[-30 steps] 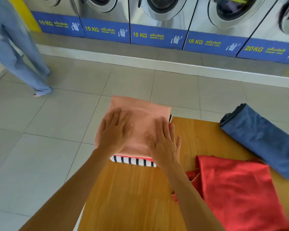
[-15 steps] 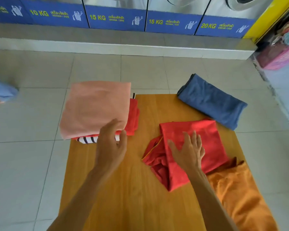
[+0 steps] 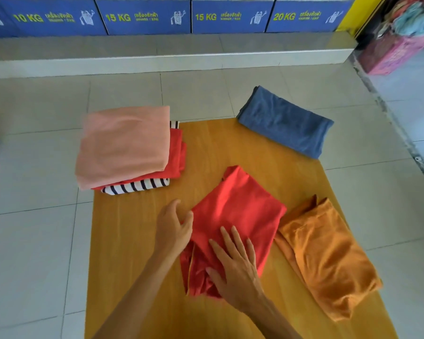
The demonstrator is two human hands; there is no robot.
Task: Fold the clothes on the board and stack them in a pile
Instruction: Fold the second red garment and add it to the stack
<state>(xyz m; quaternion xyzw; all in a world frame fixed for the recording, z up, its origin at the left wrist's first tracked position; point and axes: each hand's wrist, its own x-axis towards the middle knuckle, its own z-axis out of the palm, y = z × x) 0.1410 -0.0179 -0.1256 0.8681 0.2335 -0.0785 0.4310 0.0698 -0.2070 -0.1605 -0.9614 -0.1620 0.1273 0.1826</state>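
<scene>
The right hand (image 3: 235, 270) lies flat, fingers straight and spread, pressing down on the near part of the red garment (image 3: 238, 211), which sits crumpled and half-gathered in the middle of the table (image 3: 137, 265). The left hand (image 3: 173, 228) is at the garment's left edge, fingers loosely curled against the cloth; whether it has actually pinched the hem cannot be told from this angle. At the table's far left corner stands the pile (image 3: 130, 150): a peach piece on top, a red one under it, a striped one at the bottom, overhanging the edge a little. An orange garment (image 3: 328, 260) lies rumpled just beside the red one on the right, and a blue garment (image 3: 287, 121) rests at the far right corner. This looks like the start of folding the red piece. The next move probably calls for spreading it flat and squaring its edges before any fold.
</scene>
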